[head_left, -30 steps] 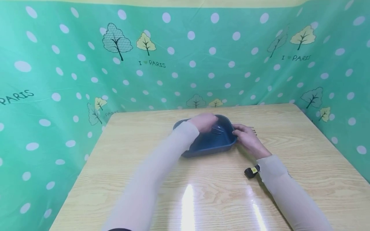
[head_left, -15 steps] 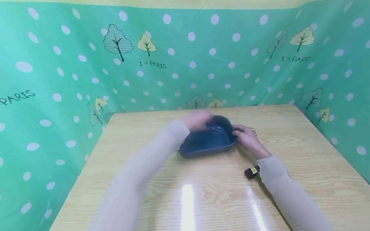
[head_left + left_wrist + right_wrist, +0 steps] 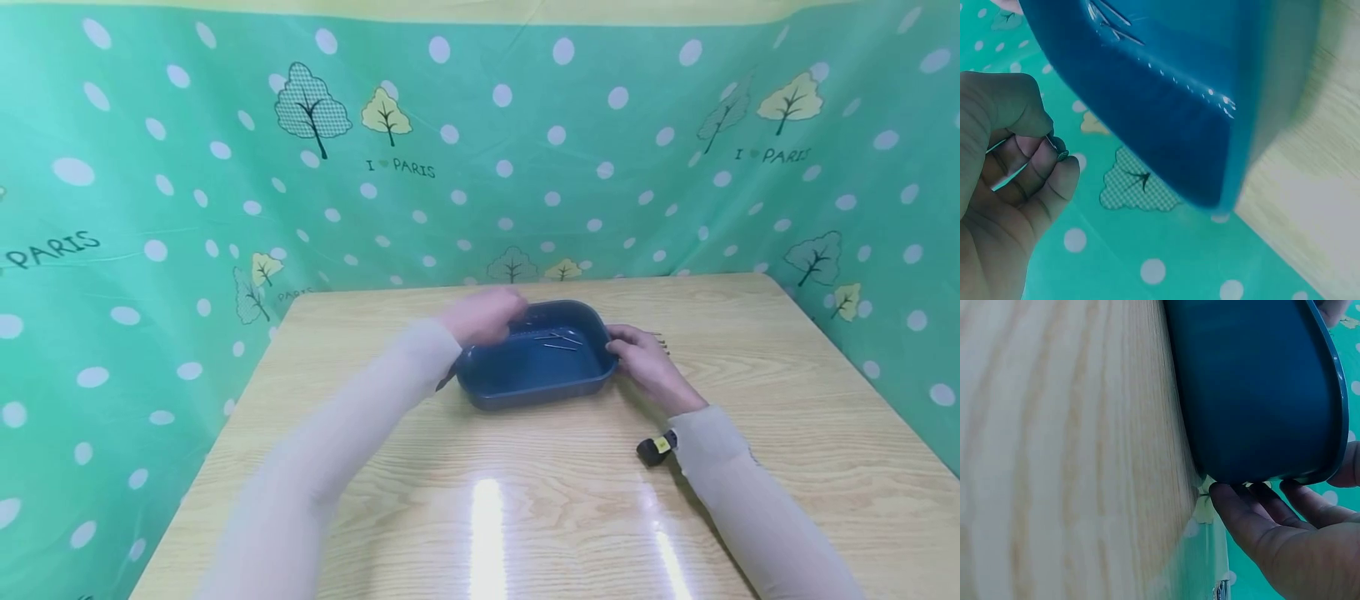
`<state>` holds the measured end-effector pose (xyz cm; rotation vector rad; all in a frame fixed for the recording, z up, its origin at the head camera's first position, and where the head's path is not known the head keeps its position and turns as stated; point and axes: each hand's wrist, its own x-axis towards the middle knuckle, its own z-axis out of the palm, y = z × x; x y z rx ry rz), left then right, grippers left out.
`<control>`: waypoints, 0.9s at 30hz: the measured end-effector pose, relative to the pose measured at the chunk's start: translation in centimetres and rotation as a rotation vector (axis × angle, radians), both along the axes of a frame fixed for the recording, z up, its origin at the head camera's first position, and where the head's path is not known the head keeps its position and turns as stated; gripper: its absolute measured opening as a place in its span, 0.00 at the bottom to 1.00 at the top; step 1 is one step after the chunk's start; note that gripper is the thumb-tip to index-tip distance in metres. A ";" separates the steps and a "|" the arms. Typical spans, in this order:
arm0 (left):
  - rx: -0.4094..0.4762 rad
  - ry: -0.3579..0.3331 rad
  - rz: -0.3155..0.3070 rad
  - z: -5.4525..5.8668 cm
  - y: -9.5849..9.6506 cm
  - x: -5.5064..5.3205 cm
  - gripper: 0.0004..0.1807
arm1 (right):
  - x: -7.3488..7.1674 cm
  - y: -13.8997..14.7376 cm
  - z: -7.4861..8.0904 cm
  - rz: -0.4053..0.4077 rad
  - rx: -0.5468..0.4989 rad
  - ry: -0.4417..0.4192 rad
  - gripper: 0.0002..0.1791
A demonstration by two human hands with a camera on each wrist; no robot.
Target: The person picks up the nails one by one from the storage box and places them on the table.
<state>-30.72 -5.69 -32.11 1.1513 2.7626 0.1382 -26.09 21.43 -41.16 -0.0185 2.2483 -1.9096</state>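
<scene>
A dark blue plastic basin point(image 3: 534, 369) sits on the table, with several thin metal nails point(image 3: 561, 342) lying inside on its floor. My left hand point(image 3: 483, 317) is raised over the basin's back left rim. Its thumb and fingers pinch a small metal nail point(image 3: 1057, 149), mostly hidden by the fingertips. On the basin's right end, my right hand point(image 3: 639, 358) grips the rim, thumb at the edge and fingers against the outer wall point(image 3: 1260, 419).
More nails point(image 3: 660, 342) lie on the wooden table point(image 3: 337, 350) just beyond my right hand. A black wrist camera point(image 3: 655, 448) hangs at the right sleeve. A green dotted curtain point(image 3: 480, 200) encloses the back and sides.
My left hand has moved left from above the basin's middle to its left end, uncovering more of the nails inside. The right hand keeps its hold on the rim.
</scene>
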 end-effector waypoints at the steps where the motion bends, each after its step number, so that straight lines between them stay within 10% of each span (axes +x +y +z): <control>1: -0.003 0.006 0.004 0.1 -0.3 0.0 0.18 | 0.0 0.0 0.0 0.001 0.002 0.005 0.27; 27: 0.024 0.044 0.095 -1.3 -8.1 1.2 0.19 | 0.0 0.1 -0.1 0.006 -0.012 -0.002 0.28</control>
